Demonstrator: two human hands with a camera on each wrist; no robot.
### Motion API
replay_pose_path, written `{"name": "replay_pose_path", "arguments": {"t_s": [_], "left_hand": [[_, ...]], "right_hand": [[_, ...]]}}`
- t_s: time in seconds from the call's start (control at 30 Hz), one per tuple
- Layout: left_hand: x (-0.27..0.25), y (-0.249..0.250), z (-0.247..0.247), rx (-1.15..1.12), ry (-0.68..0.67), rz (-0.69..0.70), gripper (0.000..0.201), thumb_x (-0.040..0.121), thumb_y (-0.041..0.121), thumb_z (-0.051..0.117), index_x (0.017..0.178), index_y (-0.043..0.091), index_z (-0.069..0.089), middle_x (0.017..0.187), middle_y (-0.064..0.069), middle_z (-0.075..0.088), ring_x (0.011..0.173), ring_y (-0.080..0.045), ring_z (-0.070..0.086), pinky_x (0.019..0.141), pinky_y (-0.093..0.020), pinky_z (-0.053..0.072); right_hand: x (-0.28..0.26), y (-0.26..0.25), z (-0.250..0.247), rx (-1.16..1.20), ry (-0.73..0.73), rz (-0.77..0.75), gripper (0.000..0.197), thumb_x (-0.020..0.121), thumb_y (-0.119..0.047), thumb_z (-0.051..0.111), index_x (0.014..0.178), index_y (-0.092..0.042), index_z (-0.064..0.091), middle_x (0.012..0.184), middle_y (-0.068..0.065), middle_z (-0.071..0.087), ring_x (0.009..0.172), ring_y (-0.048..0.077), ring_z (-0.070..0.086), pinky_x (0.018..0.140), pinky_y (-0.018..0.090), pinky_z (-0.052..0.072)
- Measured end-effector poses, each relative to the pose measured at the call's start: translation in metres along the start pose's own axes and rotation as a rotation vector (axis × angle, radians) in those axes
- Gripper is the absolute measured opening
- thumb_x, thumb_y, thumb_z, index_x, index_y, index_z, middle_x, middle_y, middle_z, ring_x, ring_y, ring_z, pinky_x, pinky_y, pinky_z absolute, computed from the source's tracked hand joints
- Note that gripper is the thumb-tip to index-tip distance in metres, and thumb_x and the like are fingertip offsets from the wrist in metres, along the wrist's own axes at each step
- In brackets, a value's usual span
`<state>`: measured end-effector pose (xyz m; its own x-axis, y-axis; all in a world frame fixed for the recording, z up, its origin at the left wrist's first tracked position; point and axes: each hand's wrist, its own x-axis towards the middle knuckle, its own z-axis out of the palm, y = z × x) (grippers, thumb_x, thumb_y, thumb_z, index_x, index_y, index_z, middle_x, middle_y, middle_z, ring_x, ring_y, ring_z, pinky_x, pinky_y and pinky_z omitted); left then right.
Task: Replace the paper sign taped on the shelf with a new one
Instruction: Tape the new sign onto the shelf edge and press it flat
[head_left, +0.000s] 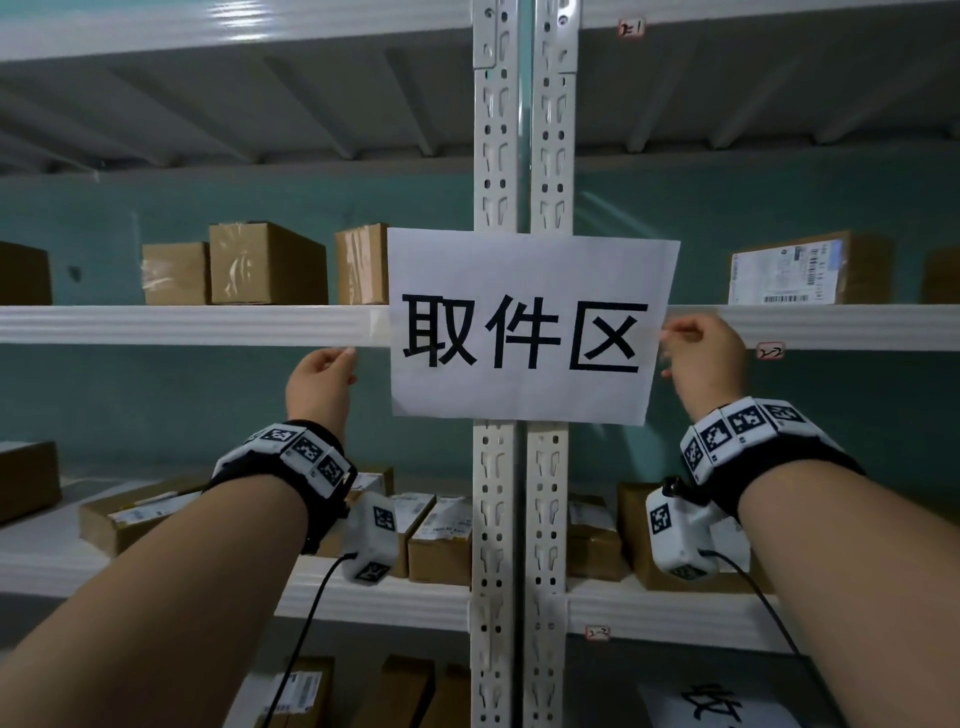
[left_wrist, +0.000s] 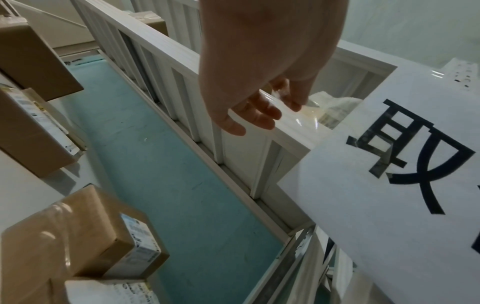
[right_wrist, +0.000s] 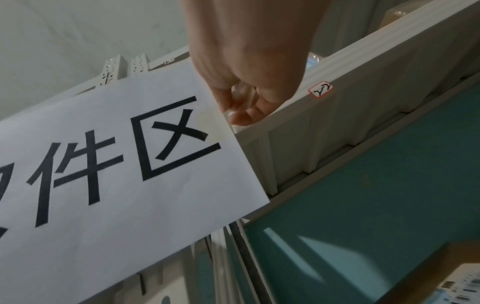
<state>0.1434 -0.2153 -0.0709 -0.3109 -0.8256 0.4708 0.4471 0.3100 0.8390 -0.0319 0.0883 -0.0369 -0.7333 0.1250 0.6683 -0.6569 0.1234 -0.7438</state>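
A white paper sign (head_left: 530, 327) with three large black characters hangs across the white shelf beam (head_left: 208, 325) and the two uprights (head_left: 522, 156). My left hand (head_left: 349, 358) is at the sign's left side, just under the beam. In the left wrist view its fingertips (left_wrist: 262, 112) hold the lifted end of a clear tape strip (left_wrist: 298, 119) that runs to the paper's edge. My right hand (head_left: 667, 343) is at the sign's right edge, where thumb and fingers pinch a crinkled bit of clear tape (right_wrist: 240, 92). A second printed sheet (head_left: 717, 706) lies on a lower shelf at the bottom right.
Cardboard parcels (head_left: 265, 262) stand on the shelf behind the sign, and more parcels (head_left: 441, 540) fill the shelf below. A small red-edged label (head_left: 770, 352) is stuck on the beam right of my right hand. The back wall is teal.
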Motion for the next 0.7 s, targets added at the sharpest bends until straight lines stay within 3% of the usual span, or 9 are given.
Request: {"name": "replay_pose_path", "arguments": {"t_s": [0.1, 0.17, 0.23, 0.3, 0.4, 0.53, 0.7], "left_hand": [[0.003, 0.003, 0.006, 0.034, 0.037, 0.012, 0.01, 0.089, 0.025, 0.06, 0.084, 0.016, 0.063, 0.07, 0.004, 0.056, 0.066, -0.01, 0.051, 0.073, -0.028, 0.041], [0.003, 0.005, 0.01, 0.049, 0.051, 0.021, 0.008, 0.089, 0.023, 0.06, 0.09, 0.016, 0.064, 0.071, 0.004, 0.056, 0.066, -0.009, 0.05, 0.072, -0.027, 0.041], [0.003, 0.006, 0.012, 0.052, 0.061, 0.034, 0.008, 0.089, 0.021, 0.061, 0.094, 0.017, 0.065, 0.078, 0.002, 0.059, 0.074, -0.013, 0.053, 0.075, -0.027, 0.043], [0.004, 0.007, 0.012, 0.048, 0.065, 0.047, 0.01, 0.088, 0.018, 0.062, 0.097, 0.017, 0.066, 0.089, -0.001, 0.063, 0.082, -0.015, 0.055, 0.078, -0.028, 0.046], [0.006, 0.007, 0.013, 0.061, 0.072, 0.053, 0.012, 0.087, 0.017, 0.063, 0.099, 0.016, 0.066, 0.094, -0.002, 0.063, 0.086, -0.017, 0.056, 0.08, -0.029, 0.047], [0.006, 0.006, 0.015, 0.077, 0.098, 0.053, 0.015, 0.088, 0.019, 0.063, 0.101, 0.013, 0.067, 0.094, -0.003, 0.062, 0.086, -0.017, 0.056, 0.079, -0.029, 0.047], [0.008, 0.007, 0.014, 0.095, 0.114, 0.055, 0.016, 0.089, 0.021, 0.06, 0.102, 0.014, 0.067, 0.094, -0.003, 0.062, 0.086, -0.018, 0.056, 0.079, -0.03, 0.047]], "right_hand": [[0.005, -0.002, -0.002, -0.005, 0.005, 0.003, 0.026, 0.088, -0.005, 0.046, 0.109, -0.013, 0.059, 0.109, 0.009, 0.065, 0.097, 0.029, 0.063, 0.089, 0.042, 0.054], [0.008, -0.003, -0.003, -0.009, 0.012, 0.011, 0.034, 0.089, -0.004, 0.046, 0.121, -0.014, 0.052, 0.113, 0.003, 0.06, 0.1, 0.023, 0.059, 0.093, 0.037, 0.05], [0.011, -0.003, -0.005, -0.001, 0.016, 0.021, 0.04, 0.089, -0.003, 0.048, 0.128, -0.012, 0.045, 0.108, -0.001, 0.051, 0.097, 0.017, 0.051, 0.087, 0.029, 0.044], [0.012, -0.005, -0.006, 0.019, 0.029, 0.026, 0.039, 0.088, -0.001, 0.05, 0.125, -0.009, 0.045, 0.108, 0.001, 0.053, 0.096, 0.018, 0.052, 0.083, 0.026, 0.042], [0.015, -0.004, -0.005, 0.038, 0.052, 0.023, 0.027, 0.086, -0.001, 0.054, 0.112, -0.008, 0.052, 0.111, 0.011, 0.063, 0.1, 0.026, 0.062, 0.087, 0.031, 0.05], [0.013, -0.003, -0.004, 0.004, 0.042, 0.004, 0.013, 0.089, -0.007, 0.054, 0.1, -0.011, 0.061, 0.107, 0.01, 0.066, 0.097, 0.027, 0.063, 0.092, 0.041, 0.053], [0.015, 0.001, -0.006, -0.026, 0.055, -0.011, 0.021, 0.092, -0.007, 0.05, 0.106, -0.01, 0.066, 0.115, 0.007, 0.066, 0.099, 0.019, 0.058, 0.086, 0.025, 0.043]]}}
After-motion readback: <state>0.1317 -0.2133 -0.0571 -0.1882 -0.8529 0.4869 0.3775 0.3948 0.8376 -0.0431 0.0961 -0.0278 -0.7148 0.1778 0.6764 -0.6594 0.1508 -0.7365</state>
